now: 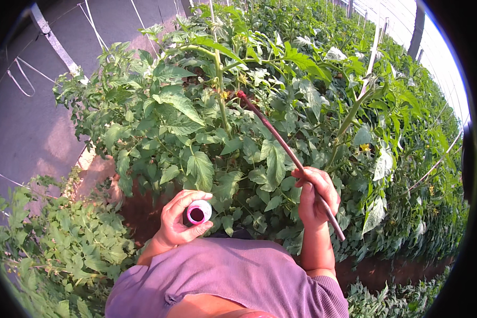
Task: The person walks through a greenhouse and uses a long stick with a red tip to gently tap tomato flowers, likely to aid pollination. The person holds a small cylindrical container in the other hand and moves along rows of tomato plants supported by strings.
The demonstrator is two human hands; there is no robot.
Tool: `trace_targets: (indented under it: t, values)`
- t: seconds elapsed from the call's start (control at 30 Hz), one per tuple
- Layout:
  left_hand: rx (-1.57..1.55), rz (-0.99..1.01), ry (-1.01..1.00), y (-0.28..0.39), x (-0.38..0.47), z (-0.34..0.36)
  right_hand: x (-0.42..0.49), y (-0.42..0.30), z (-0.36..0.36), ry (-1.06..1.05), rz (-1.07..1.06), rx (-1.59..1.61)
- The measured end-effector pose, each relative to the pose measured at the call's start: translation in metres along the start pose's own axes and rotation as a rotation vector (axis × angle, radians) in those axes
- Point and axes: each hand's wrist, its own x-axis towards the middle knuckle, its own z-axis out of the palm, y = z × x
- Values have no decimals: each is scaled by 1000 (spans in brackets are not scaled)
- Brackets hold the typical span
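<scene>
My left hand [179, 218] is wrapped around a small white bottle [207, 210] with an open mouth and dark red-purple liquid inside. Pink stains ring its neck. In my right hand [318, 194] is a long, thin brown stick [276, 135], slanting up and to the left. Its far end carries a red, dye-stained tip [241, 94], close beside yellow tomato flowers [225, 94] on an upright tomato stem [221, 79]. Whether the tip touches a flower I cannot tell. Broad green leaves [200, 171] fill the space between and beyond my hands.
Dense tomato plants [413, 159] stretch away on the right, tied to white strings [373, 55]. A grey wall [35, 127] with a pale post [53, 39] stands at the left. Brown soil [381, 272] shows low on the right. More foliage [75, 246] grows at lower left.
</scene>
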Motion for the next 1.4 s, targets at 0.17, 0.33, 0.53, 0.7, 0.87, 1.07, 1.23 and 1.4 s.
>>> trace_targets:
  t: [0.17, 0.33, 0.53, 0.7, 0.87, 1.07, 1.23, 1.4]
  values:
    - [7, -5, -2, -3, 8, 3, 12, 3, -6, -4, -32, -6]
    - [43, -25, 15, -1, 8, -3, 7, -6, -22, 171, -142, -6]
    - [-5, -121, 46, -3, 0, -19, -5, -1, -57, 379, -87, 764]
    - [63, -70, 204, -29, -18, -56, -19, -2, 15, 181, 28, 874]
    - [108, -84, 378, -77, -31, -128, -29, -12, 97, -70, -22, 646]
    - [40, -31, 499, -166, -49, -248, -19, -25, 232, -342, -155, 564]
    - [19, -60, 476, -214, -55, -344, 11, -64, 355, -307, -190, 258]
    - [-115, -58, 481, -253, -57, -393, 18, -86, 421, -97, -156, 32]
